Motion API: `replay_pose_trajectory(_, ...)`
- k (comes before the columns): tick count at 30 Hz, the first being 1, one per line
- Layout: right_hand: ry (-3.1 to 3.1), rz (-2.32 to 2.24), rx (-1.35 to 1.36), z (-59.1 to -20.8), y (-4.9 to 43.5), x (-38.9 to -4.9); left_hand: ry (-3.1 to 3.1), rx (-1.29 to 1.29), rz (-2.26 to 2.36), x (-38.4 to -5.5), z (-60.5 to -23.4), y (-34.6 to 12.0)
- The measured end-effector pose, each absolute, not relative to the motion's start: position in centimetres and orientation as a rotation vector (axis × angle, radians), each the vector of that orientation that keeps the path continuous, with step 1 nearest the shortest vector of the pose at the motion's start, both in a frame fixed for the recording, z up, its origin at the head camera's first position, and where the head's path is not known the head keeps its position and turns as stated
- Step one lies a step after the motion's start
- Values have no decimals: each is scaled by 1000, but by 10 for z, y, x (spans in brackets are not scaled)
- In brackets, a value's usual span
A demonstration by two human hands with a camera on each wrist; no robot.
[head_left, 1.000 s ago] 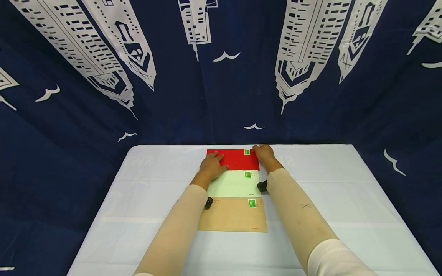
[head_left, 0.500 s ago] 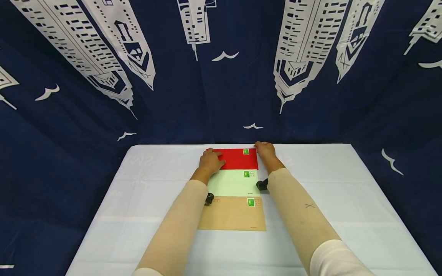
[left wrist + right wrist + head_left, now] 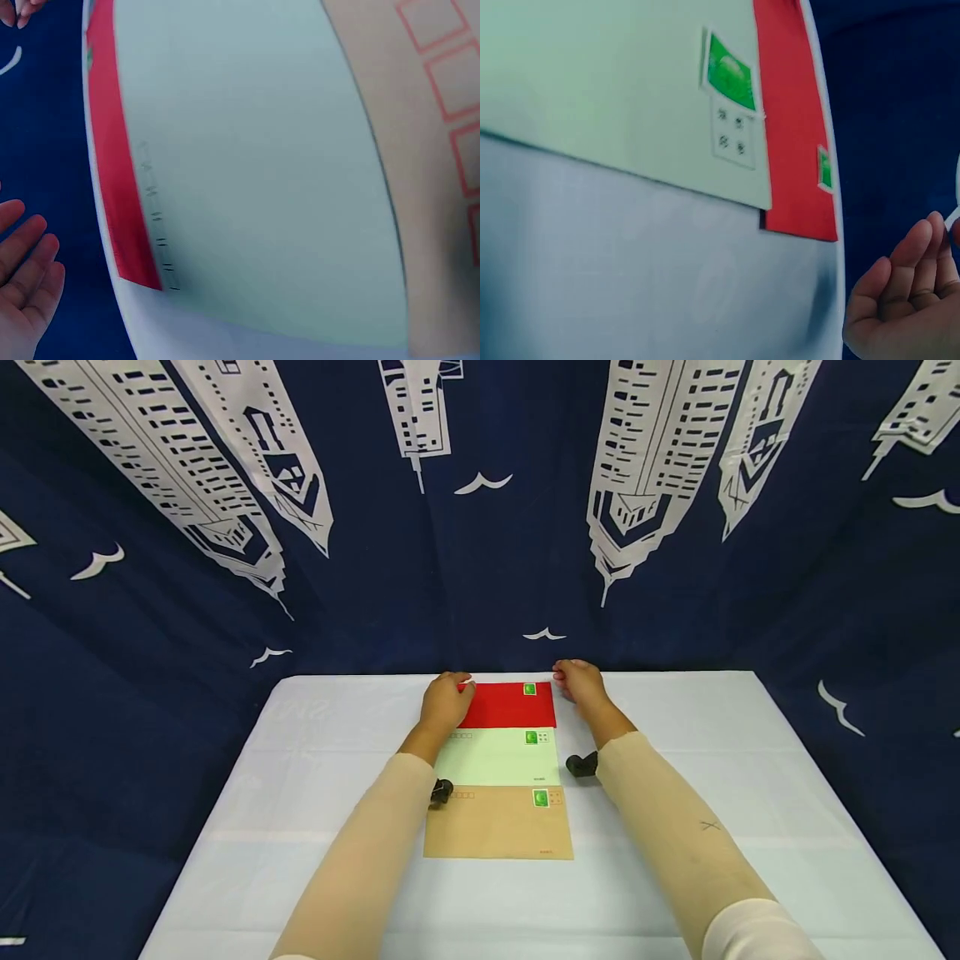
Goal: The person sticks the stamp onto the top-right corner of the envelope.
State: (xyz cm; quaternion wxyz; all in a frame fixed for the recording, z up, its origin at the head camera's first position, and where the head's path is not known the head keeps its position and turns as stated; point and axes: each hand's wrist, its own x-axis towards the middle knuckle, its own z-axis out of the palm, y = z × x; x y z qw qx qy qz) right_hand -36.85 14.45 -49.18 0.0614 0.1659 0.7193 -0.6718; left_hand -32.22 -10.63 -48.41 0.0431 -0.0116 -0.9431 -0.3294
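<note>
Three envelopes form a column on the white table: a red envelope [image 3: 510, 705] at the back, a pale green envelope [image 3: 498, 764] in the middle and a tan envelope [image 3: 495, 831] in front. Each bears a green stamp near its upper right corner. My left hand [image 3: 442, 706] is at the red envelope's left end, covering its corner in the head view; the left wrist view shows its fingers [image 3: 30, 255] loosely spread and holding nothing. Off the red envelope's right corner is my right hand [image 3: 585, 687], its fingers [image 3: 911, 247] loosely bent, apart from the paper.
The white tabletop [image 3: 660, 793] extends to both sides of the envelopes. Behind its back edge hangs a dark blue cloth [image 3: 375, 593] with white building and bird prints. Black wrist cameras [image 3: 582, 766] sit beside the forearms.
My left hand has slid left off most of the red envelope. My right hand has drawn away from its right corner, up and slightly right. The envelopes keep their arrangement.
</note>
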Motion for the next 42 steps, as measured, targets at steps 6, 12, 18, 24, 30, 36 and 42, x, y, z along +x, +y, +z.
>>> replay_pose_trajectory(6,2247,-2044,377,-484,142,-361,-2825,-99,-1036,-320,-477,-109)
replay_pose_trajectory(12,2378,-2027,229,-480,146,-351,-2806,-151,-1024,-310,-473,-107)
replay_pose_trajectory(18,2489,-1987,102,-476,153,-339,-2754,-217,-976,-300,-471,-107)
replay_pose_trajectory(24,2572,-1955,-11,-471,159,-326,-2707,-287,-905,-289,-468,-109)
replay_pose_trajectory(30,2705,-1875,-104,-466,164,-310,-2663,-338,-804,-278,-464,-114)
replay_pose_trajectory(36,2882,-1715,-170,-465,171,-294,-2660,-344,-779,-264,-464,-119)
replay_pose_trajectory(42,2979,-1633,-245,-463,178,-279,-2679,-342,-749,-255,-468,-125)
